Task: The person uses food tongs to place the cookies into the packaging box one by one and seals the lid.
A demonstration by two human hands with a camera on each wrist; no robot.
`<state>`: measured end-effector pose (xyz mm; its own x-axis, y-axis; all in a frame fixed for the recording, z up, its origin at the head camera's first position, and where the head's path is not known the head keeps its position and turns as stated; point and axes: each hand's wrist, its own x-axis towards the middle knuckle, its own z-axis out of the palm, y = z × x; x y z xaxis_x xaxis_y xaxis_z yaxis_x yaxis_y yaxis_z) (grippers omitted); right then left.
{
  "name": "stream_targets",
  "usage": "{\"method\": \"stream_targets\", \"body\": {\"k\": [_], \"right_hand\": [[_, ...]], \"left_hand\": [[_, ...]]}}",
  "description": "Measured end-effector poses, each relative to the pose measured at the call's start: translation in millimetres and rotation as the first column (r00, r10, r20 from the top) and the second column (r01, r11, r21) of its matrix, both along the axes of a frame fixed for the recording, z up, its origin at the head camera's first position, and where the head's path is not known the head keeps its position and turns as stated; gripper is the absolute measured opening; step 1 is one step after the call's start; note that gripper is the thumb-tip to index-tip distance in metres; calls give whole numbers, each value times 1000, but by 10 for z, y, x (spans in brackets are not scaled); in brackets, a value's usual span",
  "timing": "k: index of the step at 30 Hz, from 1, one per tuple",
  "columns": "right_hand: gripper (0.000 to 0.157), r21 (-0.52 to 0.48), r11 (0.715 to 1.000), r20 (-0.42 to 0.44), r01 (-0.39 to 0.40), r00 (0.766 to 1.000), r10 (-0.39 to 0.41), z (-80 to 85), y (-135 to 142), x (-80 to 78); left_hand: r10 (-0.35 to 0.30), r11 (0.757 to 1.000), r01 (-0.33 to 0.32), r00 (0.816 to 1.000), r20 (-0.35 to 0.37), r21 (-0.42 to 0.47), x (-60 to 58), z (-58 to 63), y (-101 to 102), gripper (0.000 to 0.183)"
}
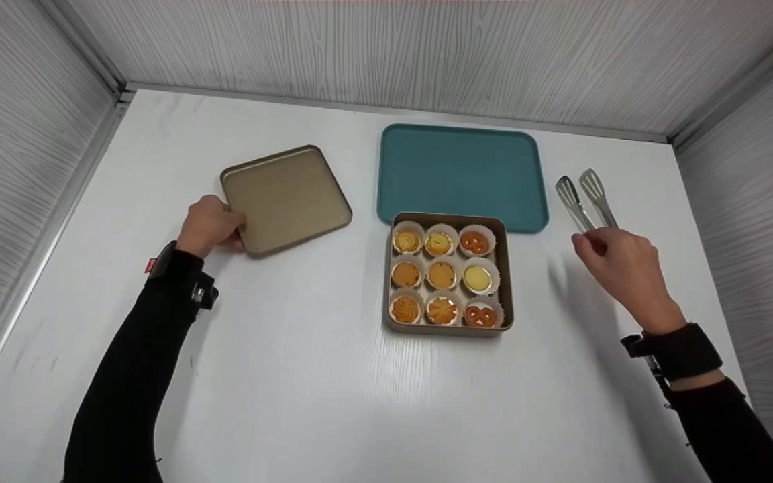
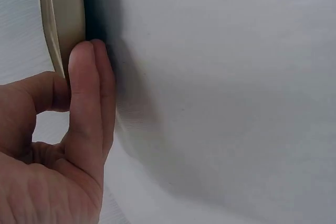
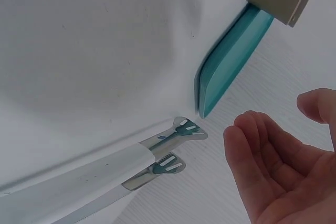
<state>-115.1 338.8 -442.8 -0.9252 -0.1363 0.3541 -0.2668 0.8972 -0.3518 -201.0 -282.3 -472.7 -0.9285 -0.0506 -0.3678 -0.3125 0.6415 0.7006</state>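
My left hand (image 1: 209, 225) pinches the near left edge of a gold, square metal lid (image 1: 286, 201) with a raised rim. In the left wrist view, the thumb and fingers close on the rim of the lid (image 2: 67, 19). My right hand (image 1: 618, 272) hovers above metal tongs (image 1: 598, 194) with slotted heads, hiding their handles in the head view. The right wrist view shows a gap between the loosely bent fingers and the tongs (image 3: 170, 140); nothing is in this hand. A gold square tin (image 1: 450, 331) holds several small tarts (image 1: 441, 275) in white paper cups.
Behind the tin, a teal tray (image 1: 460, 174) lies on the white table (image 1: 333, 389); the tin's back edge stands against or over its front rim. Grey panels (image 1: 393, 54) enclose the table. A small red tag (image 1: 150, 265) shows beside the left wrist.
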Motion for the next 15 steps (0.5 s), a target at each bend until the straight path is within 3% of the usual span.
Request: {"method": "stream_targets", "body": {"k": [2,4,8,11,15], "right_hand": [[27,-3,1000,1,5,1000,-5,5,11,-5],[27,-9,1000,6,13,1000,-13,12,18,-7],[27,-23,1000,9,21,1000,-20,26,13,-7],[26,-41,999,13,26,1000,-25,45,-14,-4],[26,-74,997,25,14,1000,-12,89,-87,-3]], "left_hand": [[21,989,-27,999,44,144,16,33,-14,9],[43,961,-61,997,71,270,26,65,-14,6],[81,884,-107,994,75,455,43,121,27,30],[114,838,-125,992,55,531,54,158,95,49],[172,814,-126,985,-28,567,64,210,229,56]]}}
